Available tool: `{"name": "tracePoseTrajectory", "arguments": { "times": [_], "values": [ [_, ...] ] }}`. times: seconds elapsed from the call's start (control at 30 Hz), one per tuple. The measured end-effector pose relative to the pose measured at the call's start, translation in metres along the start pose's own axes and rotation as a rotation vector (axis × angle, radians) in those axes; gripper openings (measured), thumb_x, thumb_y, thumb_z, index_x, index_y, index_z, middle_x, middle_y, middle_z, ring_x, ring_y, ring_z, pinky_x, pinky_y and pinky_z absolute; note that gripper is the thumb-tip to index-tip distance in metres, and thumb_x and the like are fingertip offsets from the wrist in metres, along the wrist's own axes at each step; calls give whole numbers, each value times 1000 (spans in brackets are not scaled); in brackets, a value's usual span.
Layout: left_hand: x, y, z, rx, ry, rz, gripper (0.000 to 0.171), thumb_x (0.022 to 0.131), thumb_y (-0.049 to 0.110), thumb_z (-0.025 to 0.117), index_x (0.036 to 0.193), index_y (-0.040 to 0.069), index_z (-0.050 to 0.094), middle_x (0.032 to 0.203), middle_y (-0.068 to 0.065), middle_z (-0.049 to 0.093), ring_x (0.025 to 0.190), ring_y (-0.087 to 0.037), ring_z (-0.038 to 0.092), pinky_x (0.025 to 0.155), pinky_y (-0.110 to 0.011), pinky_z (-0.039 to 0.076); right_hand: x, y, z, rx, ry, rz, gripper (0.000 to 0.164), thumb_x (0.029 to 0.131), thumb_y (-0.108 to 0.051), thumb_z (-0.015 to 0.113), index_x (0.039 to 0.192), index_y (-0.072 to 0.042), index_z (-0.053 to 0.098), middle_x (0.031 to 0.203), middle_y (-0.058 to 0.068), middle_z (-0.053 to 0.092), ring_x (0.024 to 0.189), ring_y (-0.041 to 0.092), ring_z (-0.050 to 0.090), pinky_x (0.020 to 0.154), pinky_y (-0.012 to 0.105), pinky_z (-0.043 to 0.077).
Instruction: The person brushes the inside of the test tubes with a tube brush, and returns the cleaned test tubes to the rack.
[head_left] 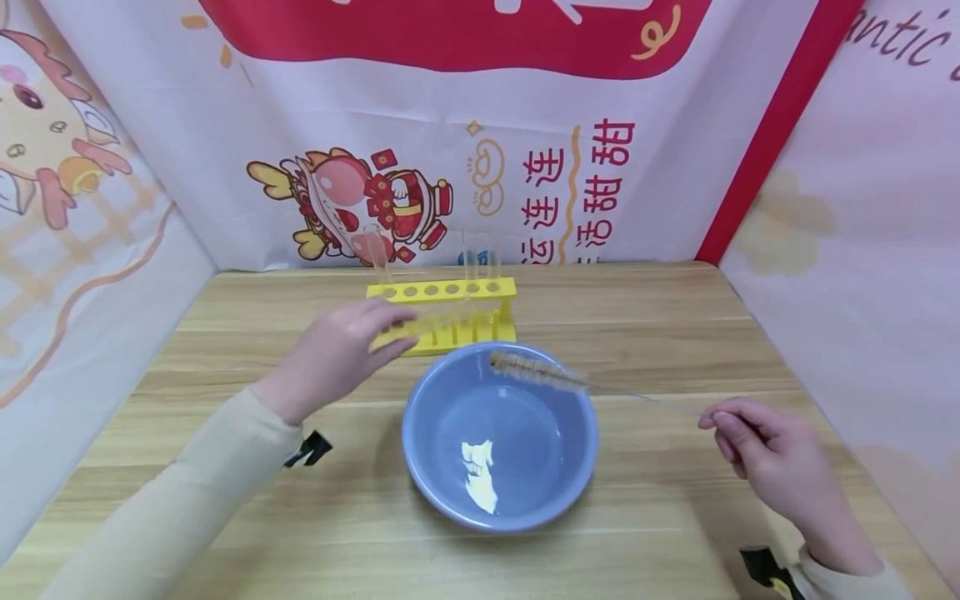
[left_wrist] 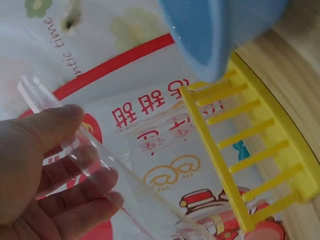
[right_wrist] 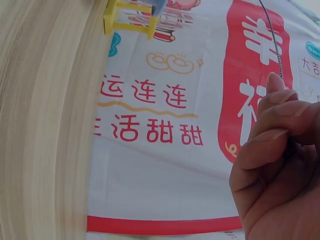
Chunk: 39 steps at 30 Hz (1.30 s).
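A clear test tube (left_wrist: 135, 189) is held in my left hand (head_left: 333, 354), between thumb and fingers, in front of the yellow test tube rack (head_left: 442, 289). My right hand (head_left: 776, 462), at the right, pinches the thin twisted wire handle (right_wrist: 274, 37) of a test tube brush. The brush's tan bristle head (head_left: 536, 372) hangs over the back part of the blue basin (head_left: 517, 433), pointing left. Several clear tubes stand in the rack, one at its left end (head_left: 378, 260) and others at its right end (head_left: 472, 265).
The basin sits mid-table, close before the rack, with a bright reflection inside. Wood-grain tabletop (head_left: 660, 333) surrounds it. A printed cloth backdrop (head_left: 450, 108) rises behind the table, with more cloth walls at left and right (head_left: 847, 208). A dark wrist-camera part (head_left: 309, 448) sits by the left sleeve.
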<state>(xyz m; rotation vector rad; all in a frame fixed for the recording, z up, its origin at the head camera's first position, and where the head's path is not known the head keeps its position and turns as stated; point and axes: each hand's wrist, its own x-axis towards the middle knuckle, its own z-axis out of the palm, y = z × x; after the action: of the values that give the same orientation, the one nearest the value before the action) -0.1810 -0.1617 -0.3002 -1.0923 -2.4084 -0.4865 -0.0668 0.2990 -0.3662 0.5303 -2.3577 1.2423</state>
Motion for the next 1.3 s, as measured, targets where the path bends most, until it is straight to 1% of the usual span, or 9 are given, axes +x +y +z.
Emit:
{"name": "tracePoseTrajectory", "arguments": {
  "times": [0.13, 0.3, 0.5, 0.63, 0.9, 1.0, 1.1, 1.2, 1.3],
  "values": [
    [-22, 8, -4, 120, -66, 76, 43, 78, 19, 86, 115, 4, 70, 105, -10, 70, 92, -24, 68, 79, -39, 60, 0, 1, -3, 14, -1, 15, 28, 91, 21, 53, 89, -2, 67, 60, -2, 48, 44, 7, 44, 35, 23, 35],
    [-37, 19, -5, 207, -115, 115, 45, 78, 20, 86, 116, 3, 69, 103, -12, 69, 90, -24, 67, 76, -38, 60, 0, 1, -2, 19, -6, 12, 29, 90, 22, 53, 89, -3, 67, 60, -2, 49, 44, 6, 44, 35, 23, 35],
    [-41, 29, -7, 222, -102, 140, 43, 77, 19, 86, 113, 3, 69, 100, -12, 68, 87, -25, 66, 72, -37, 61, 1, 0, -1, -13, -46, -73, 37, 86, 26, 54, 90, -9, 67, 60, -2, 50, 44, 5, 45, 37, 16, 37],
    [-41, 33, -8, 243, -102, 161, 43, 78, 18, 86, 114, 2, 68, 101, -12, 69, 87, -25, 67, 72, -37, 61, 1, -1, 1, -22, -65, -100, 38, 85, 27, 55, 90, -9, 66, 60, -4, 49, 44, 4, 44, 37, 14, 38],
    [-46, 37, -10, 329, -121, 256, 42, 77, 8, 85, 114, -1, 68, 101, -13, 67, 88, -26, 65, 73, -35, 60, 2, -3, 1, -124, -58, -201, 37, 80, 26, 62, 91, -10, 69, 63, -11, 50, 49, -3, 43, 43, 9, 37],
    [-48, 40, -9, 392, -165, 295, 44, 76, 4, 85, 116, 0, 68, 103, -13, 66, 91, -27, 64, 74, -36, 60, 3, -5, 2, -174, -56, -242, 31, 84, 18, 65, 91, -12, 70, 65, -13, 53, 51, -6, 43, 48, 7, 38],
    [-50, 42, -7, 425, -207, 313, 47, 74, 2, 86, 118, 2, 69, 106, -14, 66, 95, -29, 62, 76, -37, 60, 5, -8, 5, -217, -70, -271, 15, 97, -5, 62, 90, -13, 72, 68, -15, 56, 55, -7, 45, 53, 7, 40],
    [-51, 43, -5, 427, -232, 308, 47, 74, 1, 86, 118, 3, 70, 107, -14, 66, 97, -31, 62, 78, -38, 60, 5, -11, 8, -237, -88, -283, 30, 104, -29, 52, 89, -12, 72, 69, -16, 56, 57, -7, 45, 56, 7, 41],
    [-52, 43, -5, 419, -249, 286, 47, 74, 4, 86, 118, 4, 70, 107, -14, 66, 96, -29, 62, 76, -37, 60, 5, -14, 9, -244, -87, -274, 33, 104, -30, 51, 88, -11, 72, 69, -16, 56, 56, -7, 44, 56, 8, 41]
  ]
}}
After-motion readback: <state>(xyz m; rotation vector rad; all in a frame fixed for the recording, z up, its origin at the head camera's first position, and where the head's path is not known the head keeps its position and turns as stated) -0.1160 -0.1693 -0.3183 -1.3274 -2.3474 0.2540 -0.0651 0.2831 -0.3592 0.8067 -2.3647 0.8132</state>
